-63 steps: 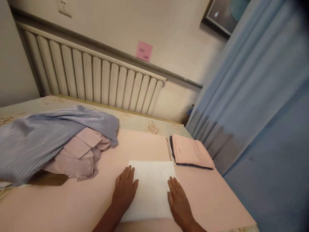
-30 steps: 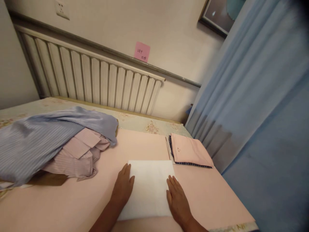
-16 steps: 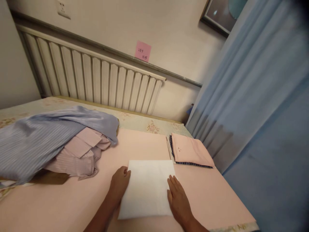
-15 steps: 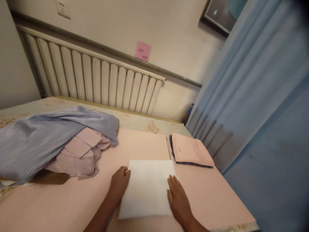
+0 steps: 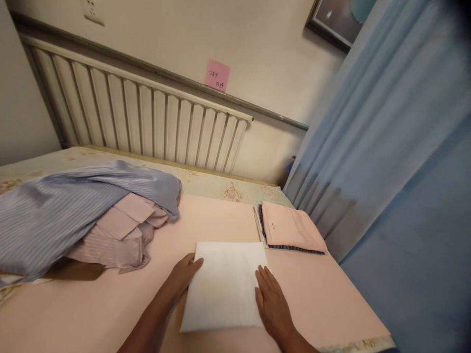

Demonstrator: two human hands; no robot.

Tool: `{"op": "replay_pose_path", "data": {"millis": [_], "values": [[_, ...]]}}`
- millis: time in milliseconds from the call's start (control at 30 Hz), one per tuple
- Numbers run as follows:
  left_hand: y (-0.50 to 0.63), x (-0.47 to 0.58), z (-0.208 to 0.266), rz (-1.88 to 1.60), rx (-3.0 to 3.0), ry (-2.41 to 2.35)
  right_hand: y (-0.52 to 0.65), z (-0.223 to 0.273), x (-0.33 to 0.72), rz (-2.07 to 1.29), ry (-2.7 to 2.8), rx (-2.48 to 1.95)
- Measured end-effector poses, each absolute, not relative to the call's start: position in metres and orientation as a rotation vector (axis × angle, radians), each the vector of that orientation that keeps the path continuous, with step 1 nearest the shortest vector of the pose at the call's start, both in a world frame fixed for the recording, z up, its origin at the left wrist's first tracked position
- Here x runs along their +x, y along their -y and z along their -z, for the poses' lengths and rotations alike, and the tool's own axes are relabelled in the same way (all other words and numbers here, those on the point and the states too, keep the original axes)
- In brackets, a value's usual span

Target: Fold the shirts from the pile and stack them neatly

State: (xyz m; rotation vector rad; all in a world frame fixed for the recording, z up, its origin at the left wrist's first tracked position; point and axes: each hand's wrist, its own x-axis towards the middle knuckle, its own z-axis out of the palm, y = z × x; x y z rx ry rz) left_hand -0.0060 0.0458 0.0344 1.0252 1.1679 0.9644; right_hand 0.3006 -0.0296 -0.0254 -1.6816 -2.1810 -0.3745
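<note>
A white folded cloth [image 5: 224,289], roughly square, lies on the pink sheet in front of me. At its left edge is my left hand [image 5: 184,274], closed on that side with the thumb on top; the fingers underneath are mostly hidden. My right hand [image 5: 274,304] rests flat along the cloth's right edge, its fingers stretched out and close together. Beyond the right hand is a folded pink cloth [image 5: 290,225] with a dark striped layer showing under its edges.
A heap of blue striped fabric [image 5: 73,201] and pale pink pleated fabric [image 5: 121,230] lies at left on the pink sheet [image 5: 331,304]. A radiator [image 5: 147,115] lines the wall behind. Blue curtains [image 5: 386,147] hang at right.
My left hand has shifted slightly, its thumb now reaching further over the cloth's left edge. The right hand and the cloth stay nearly the same.
</note>
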Motion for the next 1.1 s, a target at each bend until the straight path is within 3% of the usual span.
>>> {"op": "replay_pose_path", "data": {"millis": [100,500,733,1100], "values": [[-0.047,-0.003,-0.034,-1.044,0.915,-0.984,0.030,0.025,0.301,0.373,2.187,-1.693],[-0.055,-0.001,-0.017,-1.084,0.938,-1.023,0.029,0.026,0.301,0.305,2.126,-1.671],[-0.054,-0.003,-0.022,-1.050,1.059,-1.130,0.027,0.029,0.311,0.253,1.677,-1.775],[-0.052,-0.004,-0.025,-1.069,1.009,-1.099,-0.021,0.011,0.334,-0.136,1.401,-1.955]]}}
